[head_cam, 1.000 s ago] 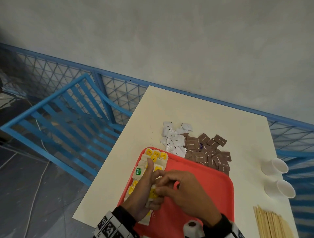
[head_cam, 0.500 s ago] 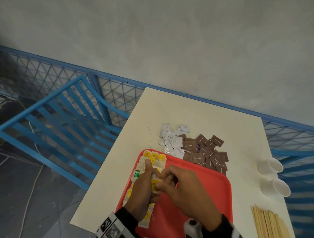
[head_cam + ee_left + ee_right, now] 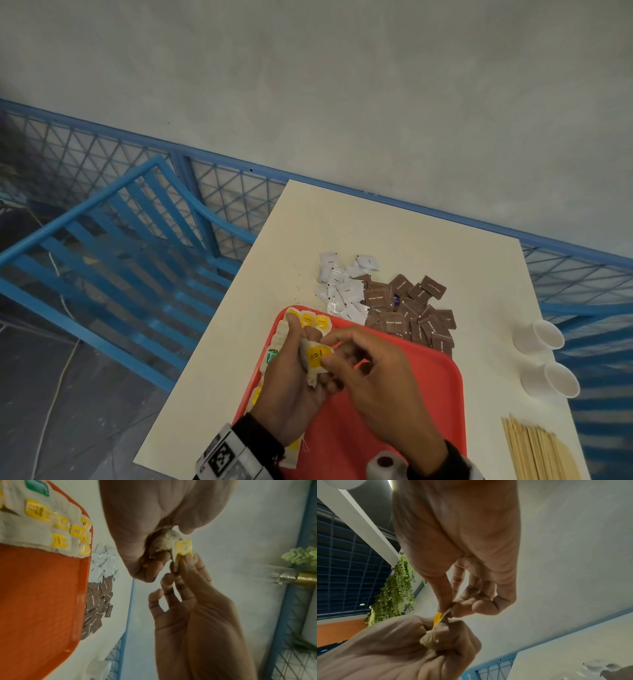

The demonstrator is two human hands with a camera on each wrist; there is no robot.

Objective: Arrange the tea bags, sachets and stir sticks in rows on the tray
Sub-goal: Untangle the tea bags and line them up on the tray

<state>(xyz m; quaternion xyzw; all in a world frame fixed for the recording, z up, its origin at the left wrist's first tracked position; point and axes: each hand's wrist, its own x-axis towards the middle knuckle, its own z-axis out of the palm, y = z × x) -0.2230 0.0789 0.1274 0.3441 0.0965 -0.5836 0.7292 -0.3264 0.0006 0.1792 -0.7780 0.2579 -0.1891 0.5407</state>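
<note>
A red tray [image 3: 404, 404] lies on the cream table, with a row of yellow-tagged tea bags [image 3: 310, 319] along its left edge. My left hand [image 3: 298, 342] hovers over that edge, its fingers curled round a crumpled tea bag [image 3: 313, 368]. My right hand [image 3: 330, 349] pinches the bag's yellow tag [image 3: 183, 547] between thumb and forefinger. The right wrist view shows that pinch on the tag [image 3: 439, 616], with the left fist [image 3: 436, 639] below. White sachets [image 3: 340, 287] and brown sachets [image 3: 411, 311] lie piled beyond the tray. Wooden stir sticks [image 3: 537, 452] lie at the front right.
Two white paper cups [image 3: 539, 337] [image 3: 553, 380] lie on their sides near the table's right edge. A blue mesh fence [image 3: 222, 192] and a blue slatted frame [image 3: 113, 246] stand to the left and behind. The table's left edge is close to the tray.
Both hands stayed together over the tray's left side and rose a little. The bag's yellow tag now faces up in the right fingers.
</note>
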